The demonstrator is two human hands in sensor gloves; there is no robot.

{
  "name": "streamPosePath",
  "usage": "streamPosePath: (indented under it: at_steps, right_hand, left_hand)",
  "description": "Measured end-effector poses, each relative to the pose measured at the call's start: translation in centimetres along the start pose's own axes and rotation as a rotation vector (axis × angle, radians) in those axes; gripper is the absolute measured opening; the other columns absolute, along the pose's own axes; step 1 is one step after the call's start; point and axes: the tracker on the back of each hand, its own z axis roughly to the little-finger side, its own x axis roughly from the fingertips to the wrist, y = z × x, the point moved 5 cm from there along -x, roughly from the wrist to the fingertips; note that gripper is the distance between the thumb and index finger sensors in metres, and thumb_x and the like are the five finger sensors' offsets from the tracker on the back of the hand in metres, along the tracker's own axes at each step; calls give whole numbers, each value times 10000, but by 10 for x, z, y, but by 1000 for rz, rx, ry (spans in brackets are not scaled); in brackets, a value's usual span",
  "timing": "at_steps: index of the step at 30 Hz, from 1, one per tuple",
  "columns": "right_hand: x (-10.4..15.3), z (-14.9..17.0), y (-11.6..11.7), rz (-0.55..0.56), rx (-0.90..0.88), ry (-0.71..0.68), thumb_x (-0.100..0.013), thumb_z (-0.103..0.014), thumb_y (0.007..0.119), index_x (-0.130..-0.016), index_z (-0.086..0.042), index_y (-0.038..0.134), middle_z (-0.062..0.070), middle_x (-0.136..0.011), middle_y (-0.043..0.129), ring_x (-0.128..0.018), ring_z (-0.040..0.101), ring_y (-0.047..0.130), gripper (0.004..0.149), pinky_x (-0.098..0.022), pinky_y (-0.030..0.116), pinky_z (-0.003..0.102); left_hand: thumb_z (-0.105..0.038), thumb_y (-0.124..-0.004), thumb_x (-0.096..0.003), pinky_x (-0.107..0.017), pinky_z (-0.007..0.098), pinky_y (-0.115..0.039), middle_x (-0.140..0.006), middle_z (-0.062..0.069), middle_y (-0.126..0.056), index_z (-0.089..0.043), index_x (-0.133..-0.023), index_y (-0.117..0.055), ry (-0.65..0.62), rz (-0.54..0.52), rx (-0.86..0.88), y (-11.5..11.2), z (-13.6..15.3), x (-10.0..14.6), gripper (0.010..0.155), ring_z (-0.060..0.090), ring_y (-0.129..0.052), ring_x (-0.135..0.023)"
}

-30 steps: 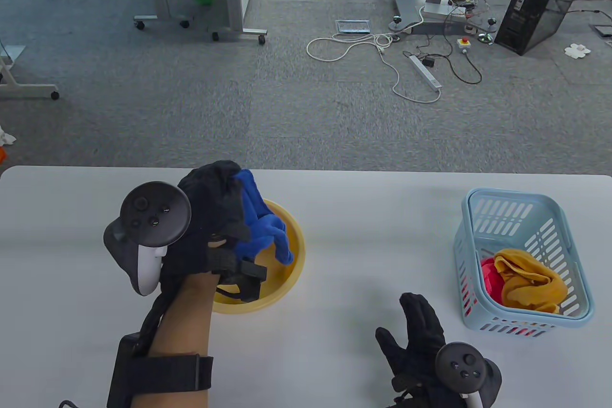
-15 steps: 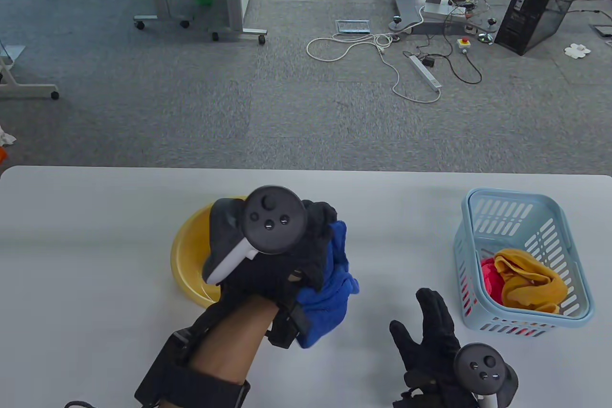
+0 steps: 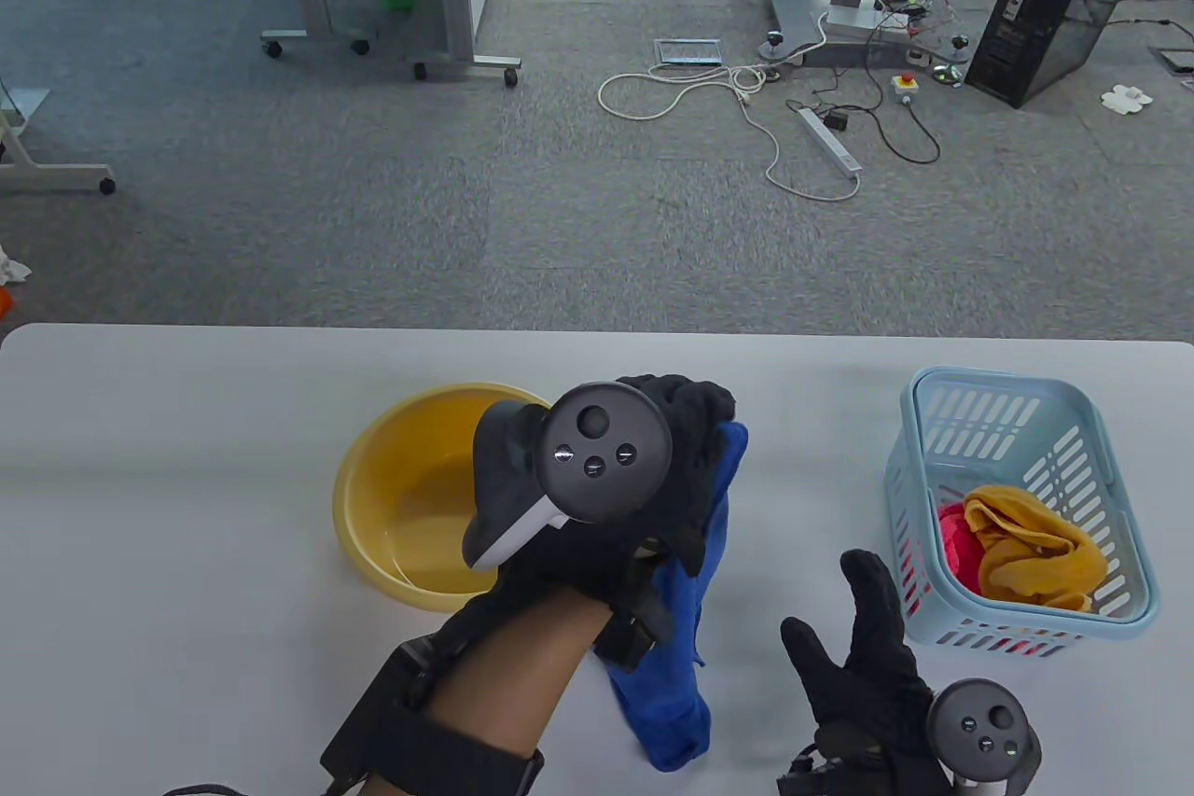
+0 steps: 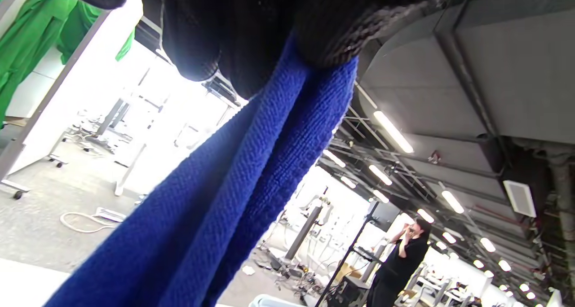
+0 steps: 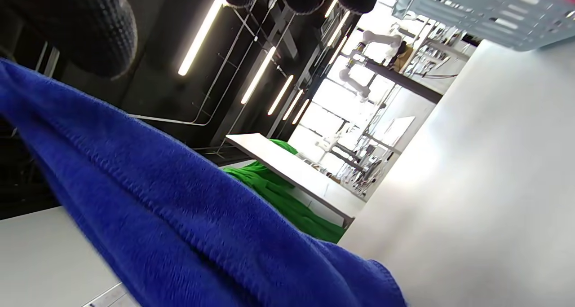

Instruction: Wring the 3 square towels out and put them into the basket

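Observation:
A blue towel (image 3: 686,647) hangs from my left hand (image 3: 686,451), which grips its top end above the table, right of the yellow basin (image 3: 410,497). In the left wrist view the gloved fingers (image 4: 251,33) clamp the blue towel (image 4: 233,199). My right hand (image 3: 863,647) lies open with straight fingers near the front edge, just right of the towel's lower end. Its wrist view shows the blue towel (image 5: 170,226) close by. The light blue basket (image 3: 1026,404) at the right holds a mustard towel (image 3: 1035,544) and a red towel (image 3: 961,544).
The yellow basin sits left of centre with a little water in it. The basket (image 5: 489,6) shows at the top of the right wrist view. Beyond the table's far edge lie carpet, cables (image 3: 746,105) and desk legs. A person (image 4: 404,257) stands far off.
My left hand carried the blue towel out of the basin and to the right, and the towel now hangs long. My right hand shifted slightly right and forward.

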Motion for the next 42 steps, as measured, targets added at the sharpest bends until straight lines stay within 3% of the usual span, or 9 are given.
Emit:
streamPosePath:
  at_steps: [7,17,22,25,29,31,35,38,42]
  right_hand:
    - [-2,-11,16,-99,-58,-66,-426,-693,863,-1122,-154,84,243,-1148,58,-1036,581,168,1176,-715,247,781]
    - [0,-16,29,-144,-92,-98,-365,-676,936,-1033,-182,-109,180,-1137,-28,-1025,574,85,1335,-706,200,784]
    - [-1,-15,32,-142,-138,-107,-358,-604,987,-1026,-190,-106,134,-1192,326,-1082,533,289,1346,-704,221,792]
    - [0,-19,28,-73,-133,-156,-396,-437,1035,-1102,-152,165,14,-844,856,-842,335,878,1156,-745,446,734]
    - [0,-18,32,-92,-56,-158,-468,-386,989,-1052,-177,605,13,-646,917,-609,300,951,730,-712,596,683]
    - [0,-15,30,-75,-71,-145,-490,-374,968,-911,-210,798,23,-631,920,-605,308,947,483,-707,609,678]
    - [1,-11,25,-43,-79,-125,-509,-336,944,-861,-233,835,24,-720,882,-780,346,878,383,-720,566,707]
    - [0,-8,21,-22,-90,-101,-519,-282,920,-855,-203,804,162,-1072,645,-954,498,719,364,-736,527,709]
    - [-1,-4,13,0,-112,-90,-529,-253,900,-877,-183,755,164,-935,833,-756,401,944,383,-730,614,643]
  left_hand:
    - [-287,-795,-539,-652,749,-515,-919,159,-887,-151,-935,-845,-93,-48,143,-5,-29,-4,421,441,-809,-922]
    - [-284,-799,-539,-648,749,-529,-923,159,-891,-155,-936,-849,-265,130,439,-32,-69,-3,421,441,-816,-923]
    - [-279,-799,-537,-647,736,-552,-924,154,-895,-162,-935,-852,-353,176,556,-48,-85,4,418,436,-822,-923]
    - [-281,-798,-537,-648,735,-554,-922,152,-896,-162,-934,-852,-381,198,566,-54,-89,5,418,434,-825,-921]
    - [-283,-795,-537,-648,731,-559,-917,147,-899,-162,-933,-850,-373,205,557,-58,-81,6,418,430,-830,-917]
    - [-283,-794,-537,-646,732,-560,-916,149,-898,-161,-934,-848,-357,192,574,-58,-72,6,419,432,-830,-915]
    - [-287,-787,-539,-648,731,-557,-919,147,-894,-162,-937,-842,-329,158,575,-50,-55,6,420,429,-826,-918]
    - [-291,-781,-541,-650,730,-555,-922,143,-887,-167,-940,-832,-300,118,563,-43,-40,7,421,425,-821,-921]
    - [-293,-776,-542,-649,729,-556,-923,141,-882,-171,-943,-825,-242,74,552,-38,-11,8,422,426,-820,-919]
